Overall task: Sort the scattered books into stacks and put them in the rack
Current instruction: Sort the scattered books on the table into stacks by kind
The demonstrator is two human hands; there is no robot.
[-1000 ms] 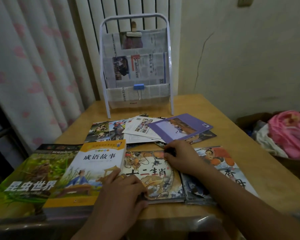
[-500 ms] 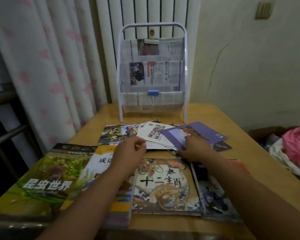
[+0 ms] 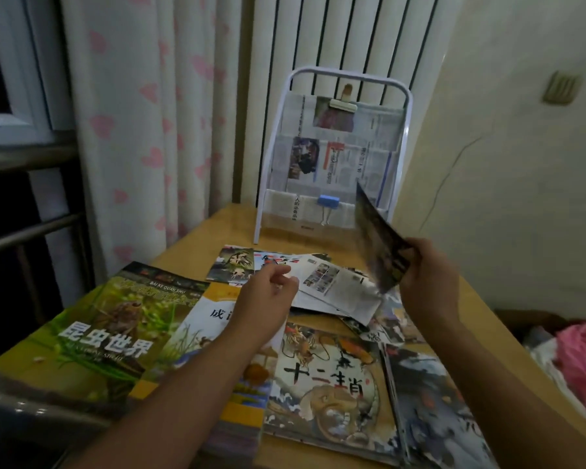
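1. The right hand (image 3: 427, 277) is raised above the tabletop (image 3: 487, 319), forearm reaching in from the lower right, fingers curled and pinching a thin dark booklet (image 3: 378, 243) by its lower corner.
2. That booklet is clear of the pile, tilted steeply, its upper corner in front of the lower right of the rack (image 3: 335, 154).
3. The left hand (image 3: 268, 296) hovers over the middle of the spread, forearm coming in from the lower centre, fingers loosely curled; thumb and forefinger are close together at the edge of a white leaflet (image 3: 332, 289), but I cannot tell whether they grip it.
4. The rack stands upright at the far edge of the tabletop, lined with newspaper held by a blue binder clip (image 3: 329, 201) and a pale clip at the top.
5. The other books lie flat: a green insect book (image 3: 105, 330) at the left, a yellow-and-white book (image 3: 214, 319) beside it and partly under the left arm, a dragon-cover book (image 3: 329, 384) near the centre, a dark picture book (image 3: 433, 401) at the right, and smaller booklets fanned out nearer the rack.
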